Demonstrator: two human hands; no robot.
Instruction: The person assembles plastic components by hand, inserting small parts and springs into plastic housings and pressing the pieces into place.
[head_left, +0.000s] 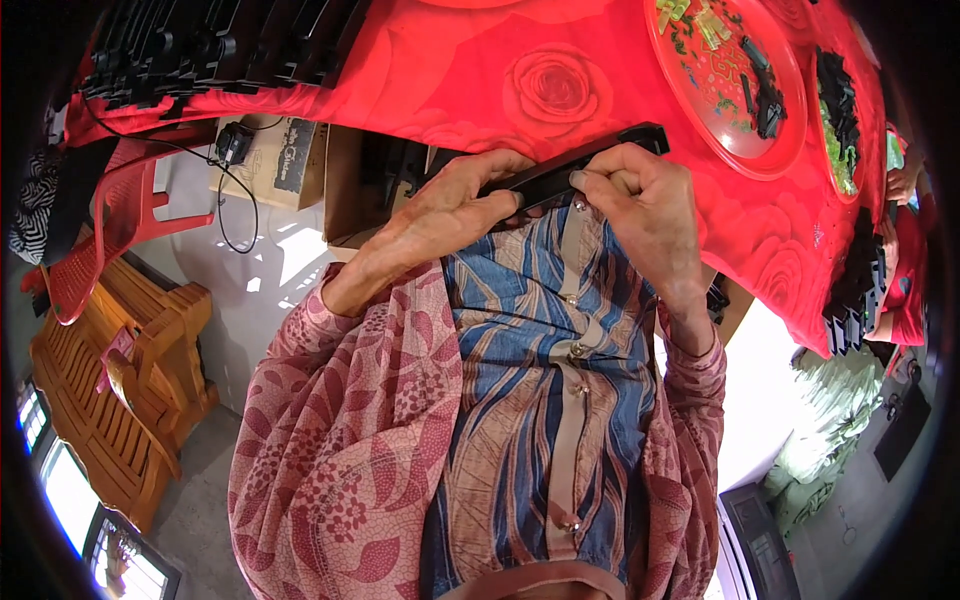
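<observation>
Close to my body, at the near edge of a table with a red rose-patterned cloth (450,60), I hold a long, narrow black plastic piece (556,178). It slants up to the right. My left hand (450,200) grips its left end, thumb on the near side and fingers behind. Toward the right end, my right hand (645,195) pinches it with the thumb pressed against the near side and the fingers curled. Whether a small part sits under the right fingertips I cannot make out.
Several similar black pieces (210,50) are stacked at the far left. A round red tray (745,165) with small green and black parts lies at the right, beside another tray (838,125). Another person's hand (902,185) shows at the right edge. A red chair (95,250) and cardboard box (345,190) stand left.
</observation>
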